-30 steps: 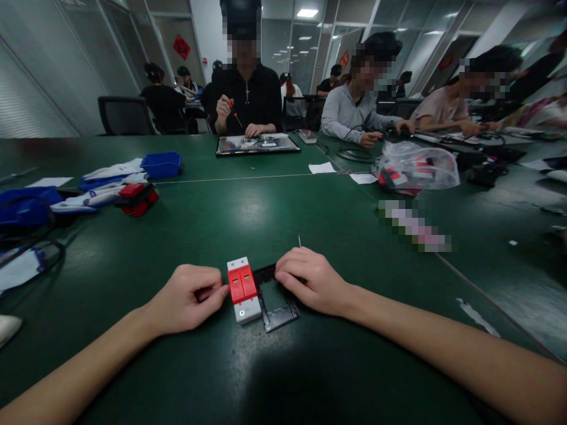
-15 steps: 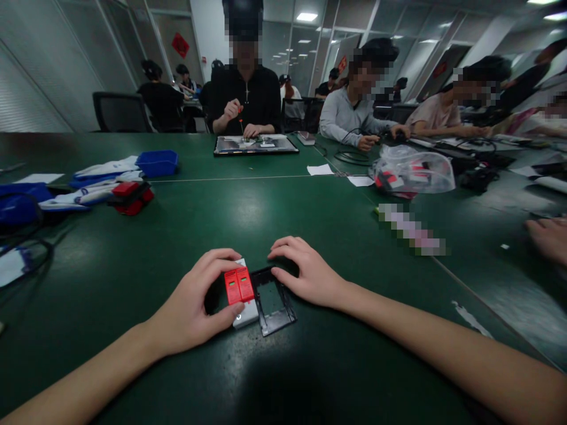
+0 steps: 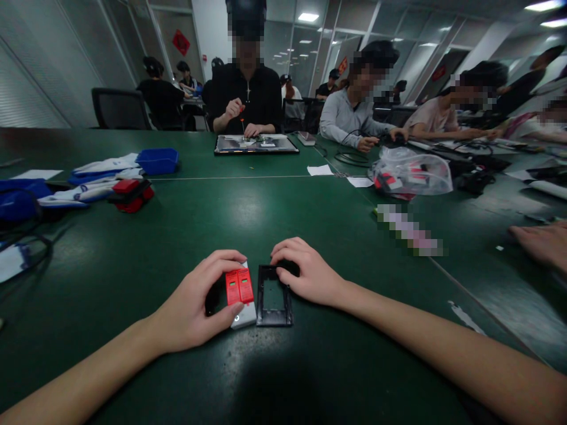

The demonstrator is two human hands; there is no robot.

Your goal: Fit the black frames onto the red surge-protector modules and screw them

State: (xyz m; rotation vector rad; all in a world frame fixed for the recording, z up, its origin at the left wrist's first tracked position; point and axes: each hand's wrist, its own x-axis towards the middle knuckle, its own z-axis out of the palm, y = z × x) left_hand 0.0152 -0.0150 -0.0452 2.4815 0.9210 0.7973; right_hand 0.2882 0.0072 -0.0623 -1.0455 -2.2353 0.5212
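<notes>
My left hand (image 3: 199,301) grips a red-and-white surge protector (image 3: 240,289) by its two ends, fingers at the far end and thumb at the near end. Two red blocks with small green windows make up its middle. Just right of it, a black plastic frame (image 3: 274,317) lies flat on the table, its long sides pointing away from me. My right hand (image 3: 310,271) has curled fingers and thumb at the frame's far right corner, holding it there. A narrow gap separates the frame from the surge protector.
On the green table (image 3: 199,218), a red-and-black block (image 3: 132,196), gloves (image 3: 100,190) and a blue tray (image 3: 157,160) lie left. A clear bag (image 3: 416,171) with red parts sits right. Opposite, a person works on a flat panel (image 3: 256,145). Another person's hand (image 3: 540,239) rests at right.
The black frame has turned from a slant to nearly straight under my right hand, and its near end has swung slightly away from me. My left hand keeps its grip on the surge protector.
</notes>
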